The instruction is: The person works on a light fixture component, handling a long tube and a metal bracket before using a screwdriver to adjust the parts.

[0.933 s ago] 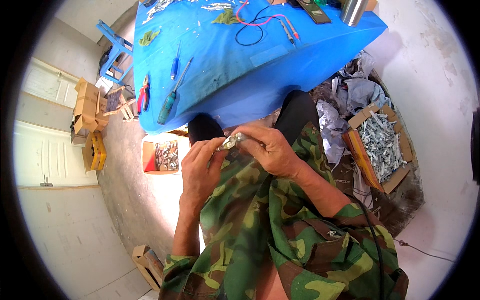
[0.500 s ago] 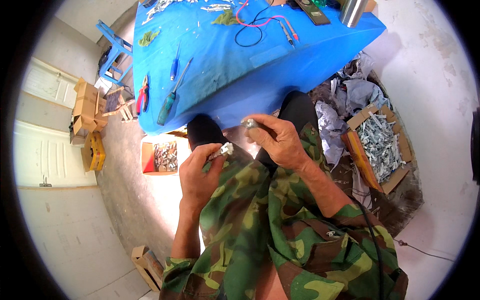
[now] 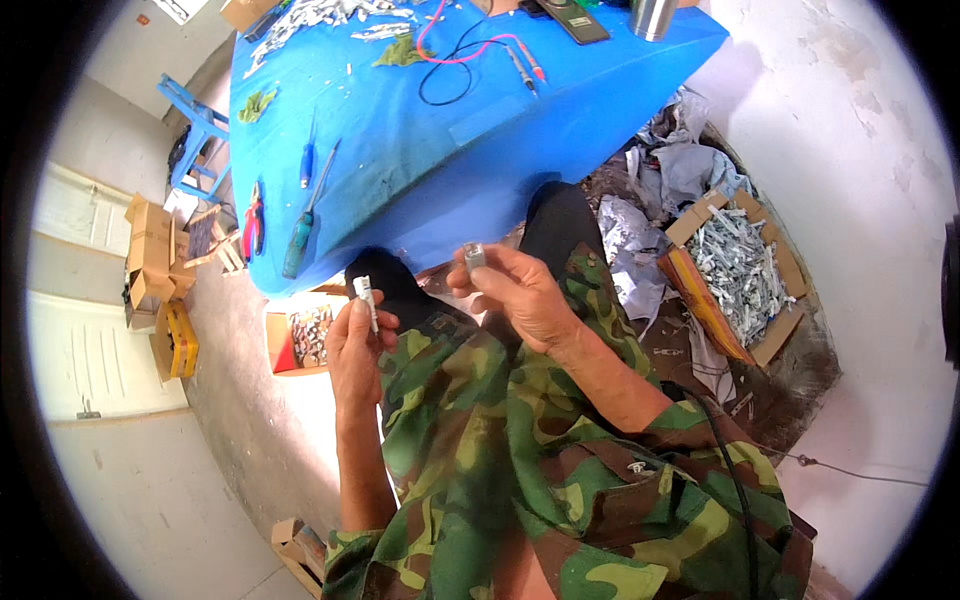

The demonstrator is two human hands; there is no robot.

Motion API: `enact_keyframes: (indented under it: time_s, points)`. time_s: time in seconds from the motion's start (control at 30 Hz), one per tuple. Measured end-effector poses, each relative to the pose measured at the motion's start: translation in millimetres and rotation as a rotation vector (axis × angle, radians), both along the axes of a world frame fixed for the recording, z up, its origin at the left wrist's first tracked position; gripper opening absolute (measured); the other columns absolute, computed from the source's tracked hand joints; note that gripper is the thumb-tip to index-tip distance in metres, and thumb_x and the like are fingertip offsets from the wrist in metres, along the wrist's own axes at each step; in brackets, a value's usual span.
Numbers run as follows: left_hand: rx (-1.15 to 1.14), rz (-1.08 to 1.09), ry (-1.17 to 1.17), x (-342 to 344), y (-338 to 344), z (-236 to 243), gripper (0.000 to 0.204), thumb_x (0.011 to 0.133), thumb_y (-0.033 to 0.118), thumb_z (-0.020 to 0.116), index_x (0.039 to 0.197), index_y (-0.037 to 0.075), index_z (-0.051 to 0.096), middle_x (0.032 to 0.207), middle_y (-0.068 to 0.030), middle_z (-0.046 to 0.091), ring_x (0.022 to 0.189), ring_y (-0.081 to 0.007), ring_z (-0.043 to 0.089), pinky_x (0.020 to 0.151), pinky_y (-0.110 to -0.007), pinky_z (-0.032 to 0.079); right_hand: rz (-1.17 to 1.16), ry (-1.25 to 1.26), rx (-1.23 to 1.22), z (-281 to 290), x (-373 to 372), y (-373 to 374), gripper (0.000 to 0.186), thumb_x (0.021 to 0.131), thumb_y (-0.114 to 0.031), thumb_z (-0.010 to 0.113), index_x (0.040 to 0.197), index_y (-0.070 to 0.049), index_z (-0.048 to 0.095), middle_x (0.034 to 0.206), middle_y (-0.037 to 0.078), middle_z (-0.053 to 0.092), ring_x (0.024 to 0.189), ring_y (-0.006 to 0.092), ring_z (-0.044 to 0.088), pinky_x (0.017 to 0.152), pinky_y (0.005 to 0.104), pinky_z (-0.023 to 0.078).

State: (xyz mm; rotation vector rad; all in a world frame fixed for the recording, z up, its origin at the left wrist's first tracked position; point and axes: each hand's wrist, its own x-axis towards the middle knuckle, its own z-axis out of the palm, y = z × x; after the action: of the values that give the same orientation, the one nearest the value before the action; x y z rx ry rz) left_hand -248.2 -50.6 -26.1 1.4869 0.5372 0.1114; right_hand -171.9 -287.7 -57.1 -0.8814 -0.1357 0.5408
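Above my lap, my left hand (image 3: pixel 353 358) is closed, pinching a slim white plastic piece (image 3: pixel 366 293) between thumb and fingers, its end pointing up. My right hand (image 3: pixel 527 306), a little farther right, grips a small grey metal piece (image 3: pixel 474 256) between thumb and fingertips. The two pieces are apart. Past my left hand, under the table's front edge, an open box of small mixed parts (image 3: pixel 311 336) sits low on the floor.
A table with a blue cover (image 3: pixel 400 150) stands in front, holding a teal screwdriver (image 3: pixel 298 245), a blue screwdriver (image 3: pixel 307 165), red-handled pliers (image 3: pixel 252 228), meter probes (image 3: pixel 525 62) and a steel flask (image 3: pixel 653 18). At right, a carton of white-grey strips (image 3: pixel 735 270) stands beside crumpled bags (image 3: pixel 632 255).
My left hand has moved left and tipped the white piece upright. My right hand has turned the grey piece and shifted slightly left. The whole view has also shifted.
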Motion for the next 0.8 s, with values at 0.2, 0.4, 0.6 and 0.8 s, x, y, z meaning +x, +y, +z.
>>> enact_keyframes:
  time_s: [0.2,0.4,0.6,0.8]
  points:
    - [0.035,0.099,-0.075,15,25,-9,0.030,0.104,0.029,0.062,0.114,0.002,0.069,0.083,-0.0033,0.066,0.065,-0.0081,0.058,0.058,-0.022,0.047,-0.105,0.144,0.001,-17,1,-2,0.035,0.103,-0.021,0.060,0.131,-0.001,0.061,0.103,0.010,0.072,0.091,0.0115,0.068,0.075,0.0229,0.053]
    - [-0.293,0.156,-0.234,23,90,-47,0.032,0.104,0.029,0.064,0.124,0.004,0.060,0.092,-0.0027,0.066,0.068,-0.0069,0.058,0.058,-0.022,0.049,-0.237,0.291,-0.049,-35,3,-4,0.033,0.100,-0.025,0.065,0.124,-0.003,0.066,0.102,0.000,0.066,0.088,0.0090,0.064,0.064,0.0233,0.049]
    - [0.121,-0.046,-0.121,74,-41,14,0.035,0.103,0.025,0.063,0.130,0.003,0.064,0.103,-0.0065,0.068,0.083,-0.0122,0.061,0.076,-0.026,0.051,-0.304,0.353,0.022,-31,3,-10,0.030,0.101,-0.025,0.063,0.123,-0.005,0.066,0.098,-0.001,0.064,0.087,0.0092,0.064,0.068,0.0249,0.049]
    - [0.998,-0.481,-0.566,71,-178,78,0.054,0.094,0.026,0.072,0.138,-0.003,0.057,0.134,-0.0168,0.062,0.113,-0.0248,0.064,0.091,-0.035,0.052,-0.485,0.294,0.282,-48,18,-36,0.027,0.105,-0.024,0.058,0.125,-0.008,0.066,0.101,-0.001,0.065,0.085,0.0096,0.063,0.064,0.0247,0.047]
